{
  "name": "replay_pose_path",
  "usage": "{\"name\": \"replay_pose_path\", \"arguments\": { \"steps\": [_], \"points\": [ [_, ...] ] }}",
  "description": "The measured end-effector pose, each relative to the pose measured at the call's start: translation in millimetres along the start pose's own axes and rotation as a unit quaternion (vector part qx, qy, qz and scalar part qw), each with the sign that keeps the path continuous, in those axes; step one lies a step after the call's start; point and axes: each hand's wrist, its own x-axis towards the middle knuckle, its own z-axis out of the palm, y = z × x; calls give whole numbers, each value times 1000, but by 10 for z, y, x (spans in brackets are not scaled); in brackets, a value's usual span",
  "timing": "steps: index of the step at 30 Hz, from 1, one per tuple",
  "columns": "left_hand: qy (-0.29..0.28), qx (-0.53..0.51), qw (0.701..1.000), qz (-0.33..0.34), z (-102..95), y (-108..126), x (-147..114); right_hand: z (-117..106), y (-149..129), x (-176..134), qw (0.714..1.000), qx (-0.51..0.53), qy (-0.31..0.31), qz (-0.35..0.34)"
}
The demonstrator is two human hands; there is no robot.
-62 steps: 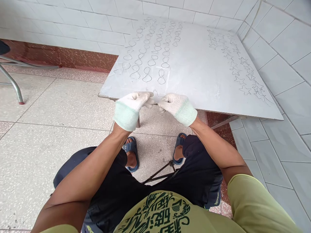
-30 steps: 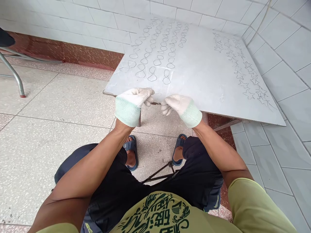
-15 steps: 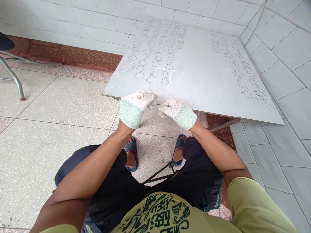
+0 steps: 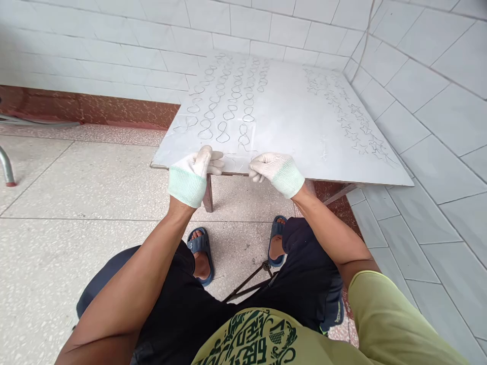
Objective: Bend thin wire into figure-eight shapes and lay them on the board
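Note:
Both my hands wear white knitted gloves with pale green cuffs. My left hand [image 4: 200, 165] is at the near edge of the white board [image 4: 292, 132], its fingers apart with nothing visible in them. To its right, my right hand [image 4: 272, 170] is closed in a pinch over the same edge. A thin wire [image 4: 248, 150], faint against the board, runs by its fingertips; its full shape is hard to make out. Beyond my hands lie rows of thin wire figure-eights [image 4: 233, 112], with the nearest one [image 4: 243, 134] just above the gap between them.
Thin wire stars [image 4: 352, 126] lie in rows along the board's right side. White tiled walls [image 4: 251, 23] border the board behind and to the right. A wooden leg [image 4: 208, 195] stands under it. My sandalled feet [image 4: 200, 251] rest on the speckled floor [image 4: 76, 182].
My hands have moved apart; the left one has shifted left and its fingers have opened. The right hand stays pinched. The camera view has tilted and shifted slightly.

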Motion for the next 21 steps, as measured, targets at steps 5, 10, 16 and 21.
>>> {"name": "replay_pose_path", "arguments": {
  "steps": [5, 10, 16, 21],
  "points": [
    [-11, 32, 999, 7, 4, 38, 22, -112, 13, 47, 999, -4, 48, 4],
    [-32, 92, 995, 6, 14, 68, 35, -230, 68, -37, 995, -6, 94, 21],
    [-29, 88, 996, -14, 3, 97, 64, -653, 108, -231, 989, -20, 142, 42],
    [-67, 126, 989, -25, -45, 43, 147, -1560, 130, -236, 966, -94, 214, 108]
  ]
}}
